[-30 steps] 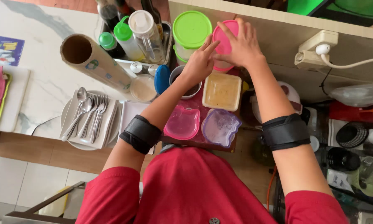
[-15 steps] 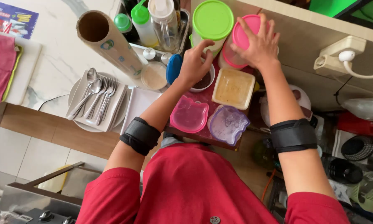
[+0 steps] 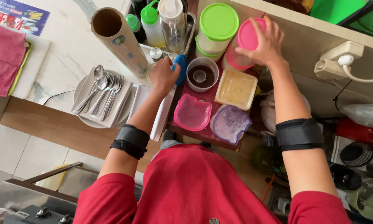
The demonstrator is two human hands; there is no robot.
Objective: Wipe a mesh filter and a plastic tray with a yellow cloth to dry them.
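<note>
My left hand (image 3: 163,76) is closed on the edge of a blue lid (image 3: 180,67), which stands on its rim just left of an open white jar (image 3: 202,74). The jar holds dark grains and a small scoop. My right hand (image 3: 266,44) grips the pink lid of a clear container (image 3: 243,38) at the back of the dark red tray (image 3: 207,98). A green-lidded tub (image 3: 218,23) stands beside that container. In front of it sits a square box of tan paste (image 3: 236,89).
Pink (image 3: 192,113) and purple (image 3: 231,123) cat-shaped lidded boxes sit at the tray's front. To the left are a cardboard roll (image 3: 117,37), squeeze bottles (image 3: 153,20) and a plate of spoons and forks (image 3: 100,96). A wall socket with a plug (image 3: 340,60) is on the right.
My left hand has moved left off the white jar to the blue lid, so the jar's dark contents and scoop now show. My right hand stays on the pink lid.
</note>
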